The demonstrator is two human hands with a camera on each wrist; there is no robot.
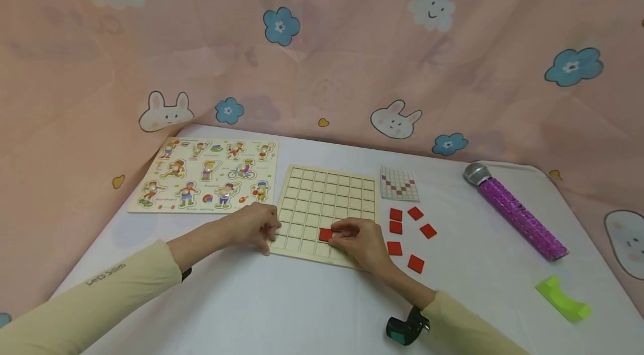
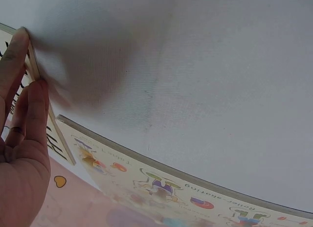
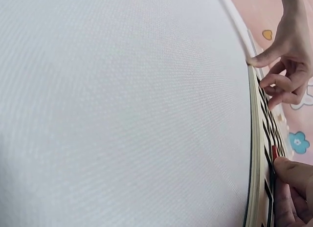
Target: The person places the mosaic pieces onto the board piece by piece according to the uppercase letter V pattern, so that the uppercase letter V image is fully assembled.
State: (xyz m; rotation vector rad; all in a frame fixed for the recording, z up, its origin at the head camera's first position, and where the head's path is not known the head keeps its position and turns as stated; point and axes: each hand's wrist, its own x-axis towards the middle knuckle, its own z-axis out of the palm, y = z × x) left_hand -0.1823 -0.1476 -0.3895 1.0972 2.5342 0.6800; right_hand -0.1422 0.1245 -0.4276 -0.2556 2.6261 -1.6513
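A pale wooden grid board (image 1: 307, 209) lies in the middle of the white table. My left hand (image 1: 253, 225) holds its near left corner, and the left wrist view shows thumb and fingertips along the board's edge (image 2: 33, 63). Over the near rows of cells, my right hand (image 1: 364, 244) pinches a red square tile (image 1: 325, 234) between thumb and fingers. In the right wrist view only a sliver of that red tile (image 3: 274, 151) shows beside the thumb. Several loose red tiles (image 1: 396, 227) are scattered right of the board, near a small pattern card (image 1: 399, 184) with red squares.
A wooden picture puzzle (image 1: 193, 183) of sports figures sits at the back left, close to the grid board. On the right lie a purple glittery microphone (image 1: 520, 209) and a lime-green curved piece (image 1: 562, 300). A pink patterned cloth (image 1: 322, 64) hangs behind the table.
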